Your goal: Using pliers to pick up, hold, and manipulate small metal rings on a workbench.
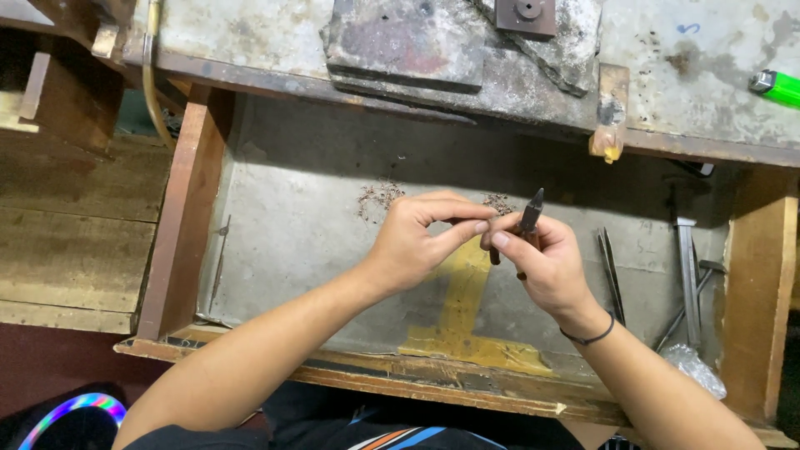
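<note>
Over the open drawer (250,250), the right hand (546,262) is gripping small pliers (527,218), tips pointing up. Left hand (421,237) is pinching something tiny right beside them, can't tell what. Tweezers (610,271) are lying nearby.

A shallow wooden drawer (187,208) lies open below a worn, stained workbench (667,75). Inside the drawer, a patch of yellow tape (462,308) sticks to its grey floor near the front edge. Toward the drawer's right side lie dark tweezers (610,271), a long metal tool (688,275) and a crumpled clear plastic bag (692,367). Small reddish metal shavings (379,196) are scattered near the drawer's back. Above the drawer, on the workbench, sit a dark scorched slab (408,42) and a green lighter (777,86).
</note>
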